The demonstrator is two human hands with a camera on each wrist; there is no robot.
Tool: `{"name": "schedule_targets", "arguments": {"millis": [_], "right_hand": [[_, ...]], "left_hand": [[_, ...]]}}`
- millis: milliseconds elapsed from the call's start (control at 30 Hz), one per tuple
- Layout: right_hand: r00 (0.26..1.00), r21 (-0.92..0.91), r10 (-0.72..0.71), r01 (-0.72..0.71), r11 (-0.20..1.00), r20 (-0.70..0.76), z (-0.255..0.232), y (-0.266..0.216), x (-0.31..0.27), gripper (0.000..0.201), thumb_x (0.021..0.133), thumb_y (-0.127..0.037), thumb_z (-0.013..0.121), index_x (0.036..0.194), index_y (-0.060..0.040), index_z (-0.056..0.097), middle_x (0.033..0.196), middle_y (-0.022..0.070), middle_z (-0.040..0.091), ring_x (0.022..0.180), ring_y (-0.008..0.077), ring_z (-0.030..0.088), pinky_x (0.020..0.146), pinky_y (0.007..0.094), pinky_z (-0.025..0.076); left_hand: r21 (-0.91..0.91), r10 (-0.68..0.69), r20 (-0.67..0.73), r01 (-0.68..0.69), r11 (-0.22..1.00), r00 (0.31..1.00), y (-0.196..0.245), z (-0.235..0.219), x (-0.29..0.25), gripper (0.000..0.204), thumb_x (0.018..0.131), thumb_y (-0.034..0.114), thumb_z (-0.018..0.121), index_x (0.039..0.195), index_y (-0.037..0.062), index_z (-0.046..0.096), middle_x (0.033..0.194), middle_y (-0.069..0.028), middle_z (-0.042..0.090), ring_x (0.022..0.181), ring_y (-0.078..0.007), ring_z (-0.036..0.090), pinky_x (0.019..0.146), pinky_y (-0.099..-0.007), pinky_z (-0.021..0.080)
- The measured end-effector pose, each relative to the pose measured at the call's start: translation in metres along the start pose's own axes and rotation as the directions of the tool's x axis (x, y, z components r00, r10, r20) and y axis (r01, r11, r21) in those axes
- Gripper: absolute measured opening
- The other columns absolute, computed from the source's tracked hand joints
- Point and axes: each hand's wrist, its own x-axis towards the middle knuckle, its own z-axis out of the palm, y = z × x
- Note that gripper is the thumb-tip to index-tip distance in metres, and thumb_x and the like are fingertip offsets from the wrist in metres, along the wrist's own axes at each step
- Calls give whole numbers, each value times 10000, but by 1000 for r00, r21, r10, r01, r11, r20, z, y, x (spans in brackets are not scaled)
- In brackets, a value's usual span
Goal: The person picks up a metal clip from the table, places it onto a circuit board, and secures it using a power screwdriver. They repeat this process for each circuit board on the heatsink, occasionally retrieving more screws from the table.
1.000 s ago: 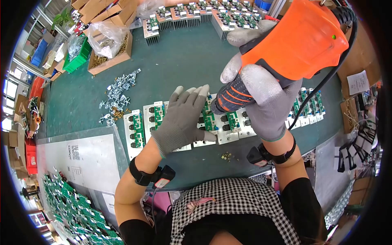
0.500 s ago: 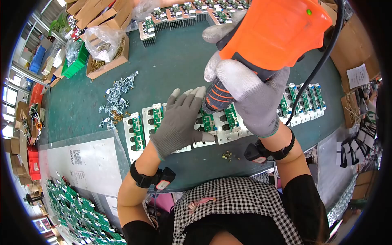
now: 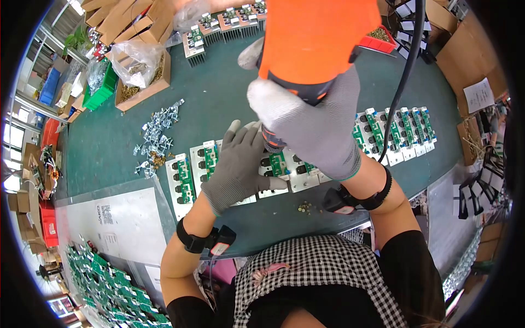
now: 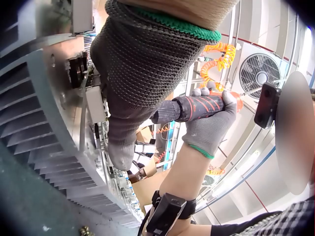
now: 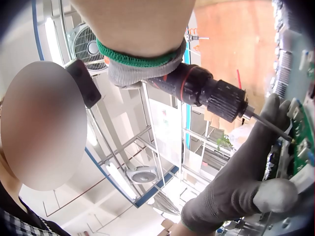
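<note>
In the head view my right hand (image 3: 320, 123), in a grey glove with pale fingertips, grips a corded orange electric screwdriver (image 3: 322, 41). Its dark chuck (image 5: 226, 101) and thin bit (image 5: 270, 125) show in the right wrist view, the tip right at a green circuit board (image 5: 300, 132). My gloved left hand (image 3: 234, 169) lies across the row of boards, fingers extended together and thumb spread. Under it, partly hidden, are metal heatsinks (image 4: 59, 157) carrying green boards and black components. One uncovered circuit board (image 3: 184, 180) sits left of this hand.
Silver clips (image 3: 157, 134) lie heaped at left, near a carton of brass-coloured parts (image 3: 158, 82) and a green bin (image 3: 102, 90). Small loose screws (image 3: 304, 207) lie near the front edge. More finished-looking board assemblies (image 3: 407, 134) line the right. The black cord (image 3: 402, 93) hangs beside my right arm.
My right hand has carried the screwdriver leftward, close beside the left hand's fingers, and it stands more upright in view. The left hand stays on the boards, nearly still.
</note>
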Motion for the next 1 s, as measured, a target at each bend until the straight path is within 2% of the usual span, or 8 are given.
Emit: {"name": "schedule_targets", "arguments": {"millis": [200, 300, 400, 567, 667, 700, 833, 1000], "right_hand": [[999, -36, -52, 52, 998, 1, 5, -1, -4, 243, 732, 60, 636, 971, 18, 623, 941, 83, 676, 806, 120, 623, 728, 280, 518], [1000, -49, -4, 5, 999, 19, 6, 2, -5, 401, 673, -26, 697, 1049, -24, 556, 912, 61, 625, 788, 146, 602, 735, 286, 501], [994, -47, 105, -105, 993, 9, -2, -12, -6, 289, 714, 4, 646, 998, -1, 591, 889, 76, 640, 733, 144, 604, 670, 292, 505], [984, 38, 165, -168, 985, 73, -53, -63, -19, 404, 804, -57, 597, 1192, 29, 526, 1008, 165, 643, 725, 202, 630, 627, 346, 536], [974, 108, 213, -220, 970, 73, -81, -67, -54, 515, 748, -8, 594, 1244, 24, 458, 1040, 172, 634, 790, 189, 633, 697, 324, 536], [972, 145, 223, -231, 962, 72, -85, -62, -67, 554, 730, 8, 593, 1261, 22, 436, 1050, 174, 631, 811, 185, 634, 720, 317, 536], [943, -11, 285, -287, 958, 170, -95, -54, -100, 553, 710, 0, 558, 1245, 3, 414, 1074, 184, 624, 755, 186, 650, 703, 327, 551], [934, 87, 258, -286, 954, 248, -97, -58, -106, 582, 750, -60, 623, 1273, -13, 370, 1106, 197, 611, 754, 207, 663, 693, 335, 563]], "left_hand": [[-108, 19, 101, -8, 994, 995, -6, 7, 1, 1006, 612, 684, 740, 1307, -3, 499, 1287, -176, 491, 1318, -313, 402, 1188, -469, 163], [-54, -5, 100, 10, 998, 995, -7, 5, 0, 1013, 629, 676, 735, 1336, 0, 473, 1297, -182, 488, 1329, -314, 395, 1190, -480, 147], [-68, -47, 148, 58, 996, 988, -4, 1, 1, 1056, 636, 664, 740, 1391, 5, 407, 1319, -183, 479, 1360, -314, 368, 1191, -494, 126], [73, 10, 1, -10, 997, 1000, 3, -5, -4, 1057, 665, 554, 762, 1460, 29, 307, 1469, -164, 401, 1416, -324, 298, 1189, -501, 117], [170, 60, -96, -43, 984, 994, 11, -7, -8, 1088, 643, 652, 712, 1442, 15, 338, 1419, -186, 446, 1391, -364, 331, 1183, -504, 136], [129, 46, -151, -27, 991, 987, 20, -10, -8, 934, 688, 482, 769, 1422, 47, 390, 1430, -147, 447, 1375, -322, 355, 1167, -474, 202], [-47, 30, -288, -46, 998, 957, 50, -19, -8, 631, 786, 388, 702, 1297, 55, 538, 1267, -162, 559, 1185, -369, 499, 1007, -454, 399], [-368, 14, -118, -57, 928, 993, 80, -5, -25, 284, 780, 217, 733, 1023, 87, 663, 943, -94, 624, 891, -305, 617, 778, -411, 495]]}}
